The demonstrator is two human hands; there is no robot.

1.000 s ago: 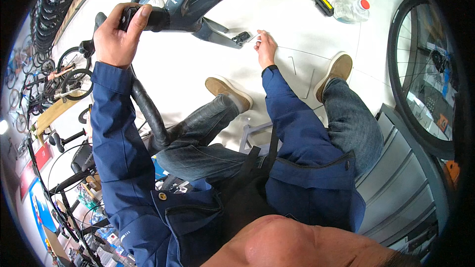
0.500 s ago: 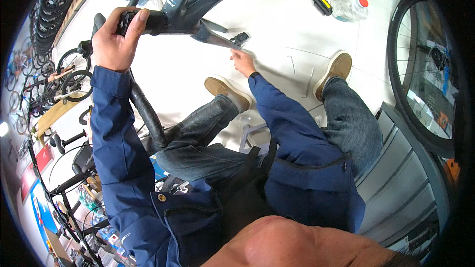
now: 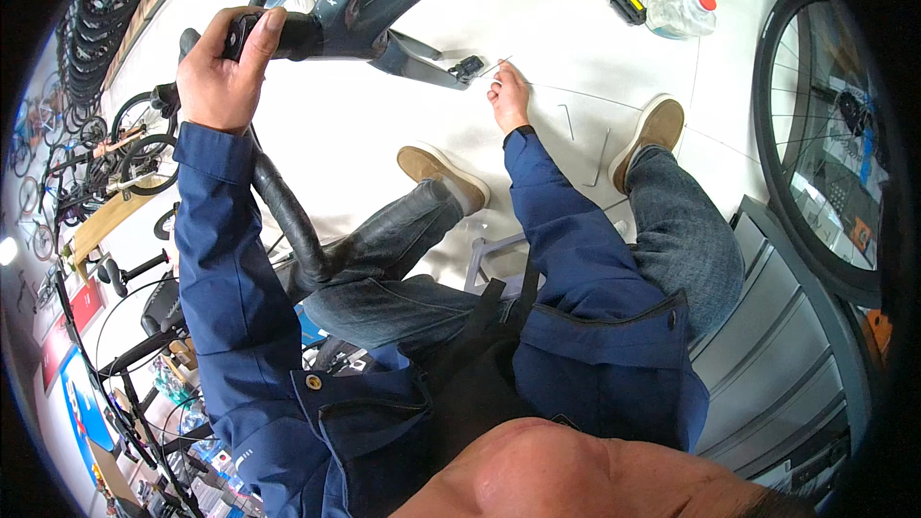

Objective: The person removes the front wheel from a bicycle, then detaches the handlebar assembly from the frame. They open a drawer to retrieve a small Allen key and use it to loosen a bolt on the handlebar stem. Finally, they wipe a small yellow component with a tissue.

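Head view is showing a dark bicycle frame reaching in from the upper edge. At the left end of this frame, the left hand is gripping the black stem, its thumb lying over the top. To the right of the frame, the right hand is pinching a thin metal tool between narrowly set fingertips. That tool is pointing toward a small black caliper, which is sitting beside the tip of the frame's fork; whether the two are touching, I cannot tell. Farther right of the frame, two L-shaped keys are lying on the pale floor, while a black-and-yellow pedal and a clear bottle with a red cap are resting above them. A spoked wheel is standing farthest right of the frame. On the wearer's side of the frame, a black handlebar drop is curving downward.
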